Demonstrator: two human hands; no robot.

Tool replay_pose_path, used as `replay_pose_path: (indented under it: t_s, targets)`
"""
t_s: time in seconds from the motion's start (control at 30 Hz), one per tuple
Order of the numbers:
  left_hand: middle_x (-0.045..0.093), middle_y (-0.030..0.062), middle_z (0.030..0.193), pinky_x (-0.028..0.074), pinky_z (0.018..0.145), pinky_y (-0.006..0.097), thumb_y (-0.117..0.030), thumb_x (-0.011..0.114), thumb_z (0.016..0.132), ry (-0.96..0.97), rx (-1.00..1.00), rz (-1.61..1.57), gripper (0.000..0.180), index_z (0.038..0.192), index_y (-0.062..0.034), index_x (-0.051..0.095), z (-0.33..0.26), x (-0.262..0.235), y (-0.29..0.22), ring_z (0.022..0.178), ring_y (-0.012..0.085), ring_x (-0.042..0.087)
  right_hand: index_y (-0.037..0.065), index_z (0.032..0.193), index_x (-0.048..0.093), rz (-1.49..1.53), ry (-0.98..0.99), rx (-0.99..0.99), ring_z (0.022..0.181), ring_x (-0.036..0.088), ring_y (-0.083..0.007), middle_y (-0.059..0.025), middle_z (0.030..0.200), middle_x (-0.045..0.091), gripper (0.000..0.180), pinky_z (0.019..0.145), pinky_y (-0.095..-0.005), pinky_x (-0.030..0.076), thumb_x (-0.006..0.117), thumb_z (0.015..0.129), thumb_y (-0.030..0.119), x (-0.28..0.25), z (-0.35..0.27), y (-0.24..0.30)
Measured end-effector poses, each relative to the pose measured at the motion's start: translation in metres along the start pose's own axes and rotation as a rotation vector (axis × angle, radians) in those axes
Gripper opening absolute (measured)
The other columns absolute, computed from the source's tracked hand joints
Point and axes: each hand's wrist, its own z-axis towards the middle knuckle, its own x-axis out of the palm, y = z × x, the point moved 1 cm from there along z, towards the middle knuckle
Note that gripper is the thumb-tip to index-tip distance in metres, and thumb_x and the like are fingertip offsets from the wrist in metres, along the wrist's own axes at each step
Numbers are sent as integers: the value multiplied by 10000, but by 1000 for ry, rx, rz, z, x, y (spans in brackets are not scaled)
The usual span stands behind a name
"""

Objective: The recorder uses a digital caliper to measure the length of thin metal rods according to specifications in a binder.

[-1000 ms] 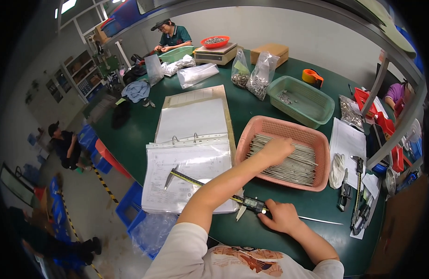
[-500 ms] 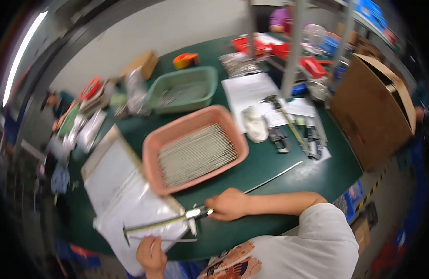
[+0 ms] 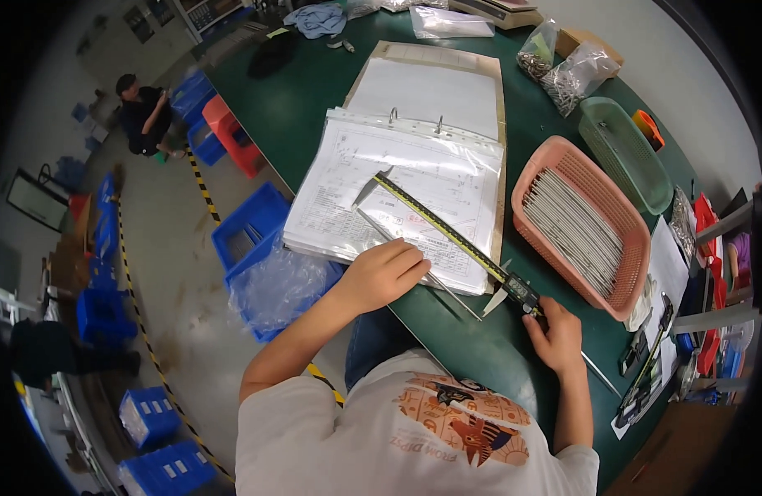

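My left hand (image 3: pixel 387 273) pinches a thin metal rod (image 3: pixel 455 301) over the front of an open ring binder. Fingers of my right hand (image 3: pixel 557 335) are wrapped round the display end of a digital caliper (image 3: pixel 447 231). The caliper's beam slants across the binder (image 3: pixel 470 132) and its plastic-sleeved drawing sheets. Its jaws are spread wide, and the rod runs beside the beam with its ends close to the jaw tips; whether they touch I cannot tell. Another thin rod (image 3: pixel 601 374) lies on the table by my right wrist. Many similar rods (image 3: pixel 573 225) fill a pink basket (image 3: pixel 534 155).
Behind the pink basket stand a green basket (image 3: pixel 592 124) and bags of small metal parts (image 3: pixel 575 78). More calipers (image 3: pixel 645 364) lie at the right beside a cardboard box (image 3: pixel 687 442). Blue crates (image 3: pixel 257 219) and a red stool (image 3: pixel 230 136) stand left of the green table; people are farther off.
The view has swung to the left, bringing the floor and crates in. Both hands still hold the rod and caliper, and the rod still lies alongside the beam near the jaws.
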Motion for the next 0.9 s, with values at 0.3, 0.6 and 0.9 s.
replay_pose_path:
  t_s: [0.3, 0.6, 0.9]
  targets:
    - [552, 56, 843, 508, 722, 299, -78, 586, 643, 3, 6, 22, 209, 843, -23, 609, 2, 11, 5, 803, 203, 566, 11, 925, 545, -3, -20, 2, 570, 555, -316, -140, 688, 561, 281, 523, -396, 425, 629, 755, 218, -2, -1, -5]
    - [547, 58, 838, 507, 737, 307, -71, 582, 655, 17, 14, 18, 203, 851, -20, 604, 5, 9, 6, 794, 208, 564, 3, 919, 542, 21, -19, 10, 554, 543, -318, -164, 667, 545, 268, 522, -387, 411, 632, 745, 187, -3, 1, -2]
    - [538, 50, 819, 503, 671, 294, -69, 583, 662, 87, -65, -47, 170, 825, -25, 606, 1, 12, 1, 785, 207, 560, 8, 905, 538, -2, -30, -8, 560, 544, -321, -137, 663, 545, 277, 516, -404, 419, 634, 749, 216, -2, -7, -5]
